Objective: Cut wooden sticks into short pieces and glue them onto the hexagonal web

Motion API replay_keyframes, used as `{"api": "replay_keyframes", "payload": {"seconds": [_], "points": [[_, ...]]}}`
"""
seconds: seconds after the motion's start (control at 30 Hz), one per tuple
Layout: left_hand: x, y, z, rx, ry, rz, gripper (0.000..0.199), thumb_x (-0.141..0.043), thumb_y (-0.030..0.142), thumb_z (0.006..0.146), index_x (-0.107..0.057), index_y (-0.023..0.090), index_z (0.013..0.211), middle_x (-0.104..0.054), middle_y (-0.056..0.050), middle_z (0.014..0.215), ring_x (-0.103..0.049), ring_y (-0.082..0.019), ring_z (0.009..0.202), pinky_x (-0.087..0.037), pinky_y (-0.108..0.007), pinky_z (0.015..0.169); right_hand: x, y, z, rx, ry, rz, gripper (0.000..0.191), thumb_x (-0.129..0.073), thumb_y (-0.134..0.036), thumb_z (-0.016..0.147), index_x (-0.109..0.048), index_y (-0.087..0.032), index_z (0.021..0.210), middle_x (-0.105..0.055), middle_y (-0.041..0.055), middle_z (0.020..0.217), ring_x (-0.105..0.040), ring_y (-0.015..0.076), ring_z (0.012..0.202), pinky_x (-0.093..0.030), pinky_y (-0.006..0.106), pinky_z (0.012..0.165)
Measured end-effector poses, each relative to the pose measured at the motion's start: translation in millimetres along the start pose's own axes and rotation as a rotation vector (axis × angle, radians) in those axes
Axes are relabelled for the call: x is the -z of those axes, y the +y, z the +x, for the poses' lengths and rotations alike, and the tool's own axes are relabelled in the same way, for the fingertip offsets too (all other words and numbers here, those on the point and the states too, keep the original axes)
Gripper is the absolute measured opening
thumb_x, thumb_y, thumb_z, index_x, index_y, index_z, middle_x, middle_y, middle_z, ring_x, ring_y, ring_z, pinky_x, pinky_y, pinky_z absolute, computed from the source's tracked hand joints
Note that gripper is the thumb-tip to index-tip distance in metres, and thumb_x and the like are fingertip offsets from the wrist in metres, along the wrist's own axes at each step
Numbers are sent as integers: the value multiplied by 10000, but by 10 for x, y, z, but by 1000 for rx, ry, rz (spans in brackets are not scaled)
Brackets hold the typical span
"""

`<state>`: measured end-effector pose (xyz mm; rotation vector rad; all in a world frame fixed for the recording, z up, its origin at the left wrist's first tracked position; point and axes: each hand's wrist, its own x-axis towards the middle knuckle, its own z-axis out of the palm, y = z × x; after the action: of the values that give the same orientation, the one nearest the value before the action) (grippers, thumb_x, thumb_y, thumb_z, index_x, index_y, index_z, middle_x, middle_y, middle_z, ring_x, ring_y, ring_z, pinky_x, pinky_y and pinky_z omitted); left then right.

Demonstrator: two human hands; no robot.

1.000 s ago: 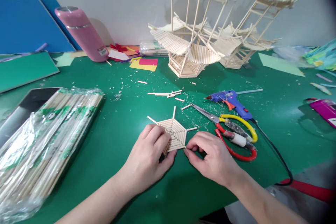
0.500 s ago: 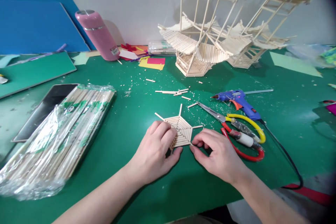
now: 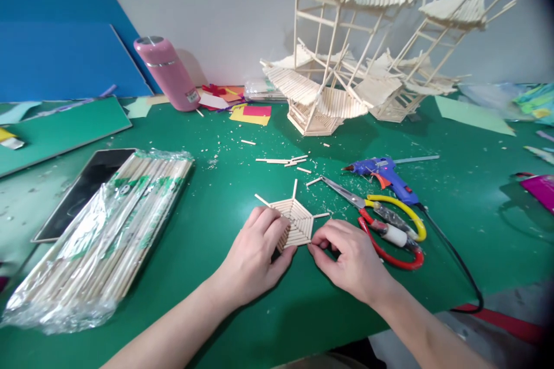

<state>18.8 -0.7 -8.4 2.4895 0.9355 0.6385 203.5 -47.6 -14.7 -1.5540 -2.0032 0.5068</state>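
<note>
A web-like hexagonal panel of thin wooden sticks (image 3: 298, 223) lies on the green table, with stick ends jutting out past its corners. My left hand (image 3: 255, 251) is closed over the panel's left side, fingers on top and thumb at the near edge, hiding that part. At the near right corner, my right hand (image 3: 352, 259) pinches thumb and forefinger together on the panel's corner; the fingertips cover whatever is between them. Just right of that hand lie scissors (image 3: 359, 200) with red and yellow handles. Beyond the panel are several short cut sticks (image 3: 277, 161).
A blue glue gun (image 3: 385, 173) rests behind the scissors, its black cord trailing to the near right. Plastic-wrapped sticks (image 3: 108, 236) lie at left, partly over a dark flat device (image 3: 86, 190). Stick-built pagoda models (image 3: 320, 92) and a pink bottle (image 3: 168, 78) stand at the back.
The head view has shifted slightly upward, showing more of the model roofs. Both hands keep nearly the same hold on the panel.
</note>
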Motion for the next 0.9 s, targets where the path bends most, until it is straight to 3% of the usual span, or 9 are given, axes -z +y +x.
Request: {"api": "replay_keyframes", "payload": {"seconds": [0.27, 0.47, 0.9], "points": [[13, -2, 0, 8, 1, -6, 210, -521, 170, 774, -497, 121, 977, -488, -87, 935, -409, -207, 862, -409, -350, 748, 1, -17, -9, 1, 18, -15, 110, -549, -121, 728, -510, -185, 649, -513, -17, 618, -488, 119, 613, -357, 243, 590], [45, 34, -16, 51, -32, -22, 350, -574, 206, 730, -473, 129, 1056, -486, -99, 1005, -410, -235, 918, -413, -378, 790, 7, -21, -18, 1, 10, -13, 95, -541, -149, 746, -513, -183, 662, -521, -8, 628, -490, 127, 619, -360, 250, 594], [55, 54, -47, 81, -36, -51, 259, -441, 146, 817, -474, 147, 1075, -476, -106, 1015, -412, -237, 967, -414, -393, 821, 21, -48, -8, 0, -6, -35, 146, -502, -162, 796, -519, -186, 654, -534, 1, 626, -496, 134, 625, -362, 253, 596]]}}
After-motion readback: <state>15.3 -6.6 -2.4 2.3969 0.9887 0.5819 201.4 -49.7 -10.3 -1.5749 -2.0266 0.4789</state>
